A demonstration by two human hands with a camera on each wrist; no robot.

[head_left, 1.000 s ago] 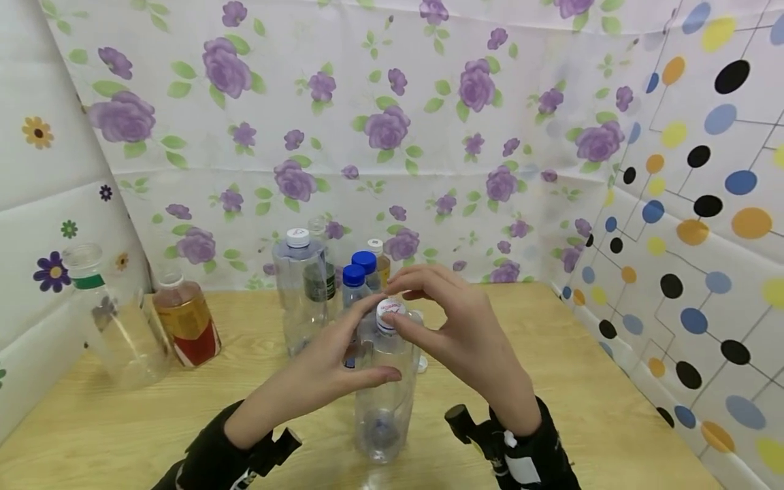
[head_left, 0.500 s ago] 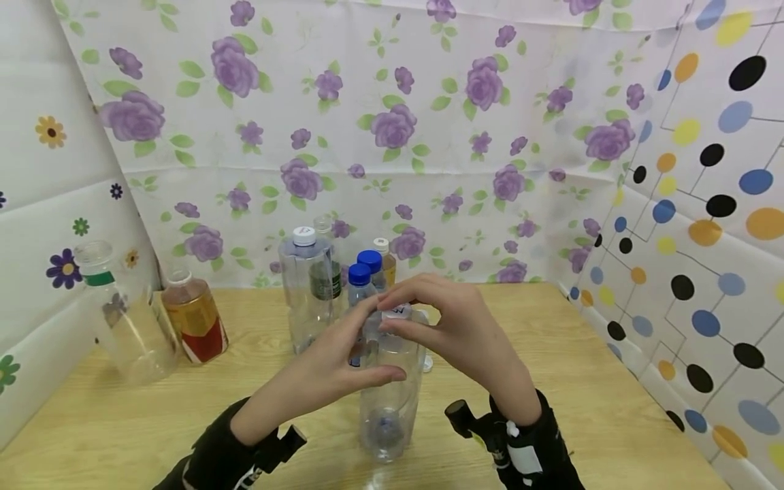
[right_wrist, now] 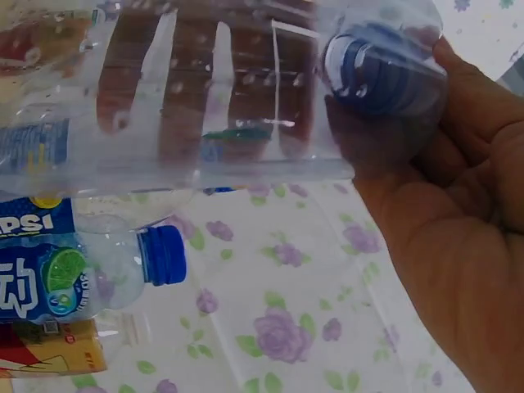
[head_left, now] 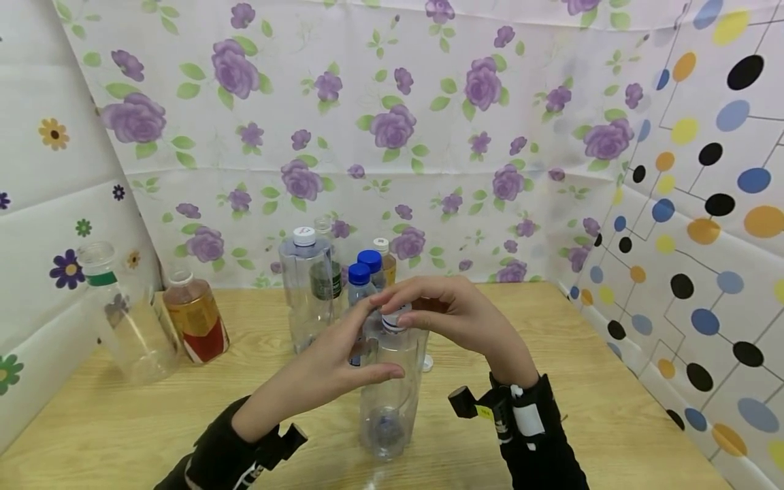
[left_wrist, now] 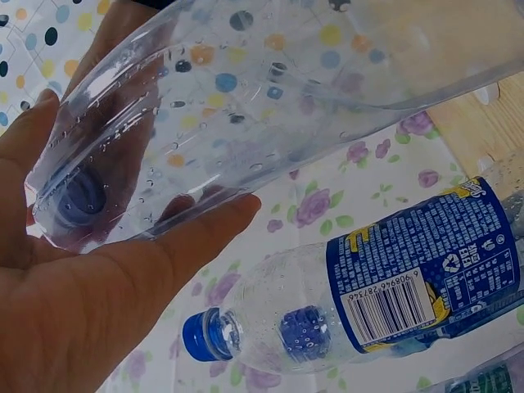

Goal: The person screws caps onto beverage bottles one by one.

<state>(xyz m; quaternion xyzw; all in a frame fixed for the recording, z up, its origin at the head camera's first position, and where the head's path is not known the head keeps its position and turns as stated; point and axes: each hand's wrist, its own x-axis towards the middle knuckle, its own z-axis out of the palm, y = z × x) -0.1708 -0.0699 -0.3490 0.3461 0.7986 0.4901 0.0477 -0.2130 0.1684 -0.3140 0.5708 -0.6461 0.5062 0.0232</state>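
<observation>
A tall clear plastic bottle (head_left: 392, 401) stands upright near the middle front of the table, label-free, with a white cap (head_left: 394, 318) on its neck. My left hand (head_left: 321, 371) holds the bottle around its upper body, thumb on the near side and fingers behind. At the top, my right hand (head_left: 453, 309) grips the cap between thumb and curled fingers, which partly cover it. Through the clear wall in the left wrist view, the cap (left_wrist: 80, 199) looks bluish. Droplets cling to the bottle's wall (left_wrist: 246, 106).
Behind the held bottle stand two blue-capped bottles (head_left: 358, 274), a big clear white-capped bottle (head_left: 304, 292) and an amber one (head_left: 386, 258). At left are an uncapped clear bottle (head_left: 131, 333) and a red-and-gold labelled bottle (head_left: 196, 316). A small white disc (head_left: 427, 363) lies on the table (head_left: 502, 340).
My right hand has turned about the cap, its wrist lifting and fingers shifting over the top. The left hand keeps its hold. The whole view has swung slightly.
</observation>
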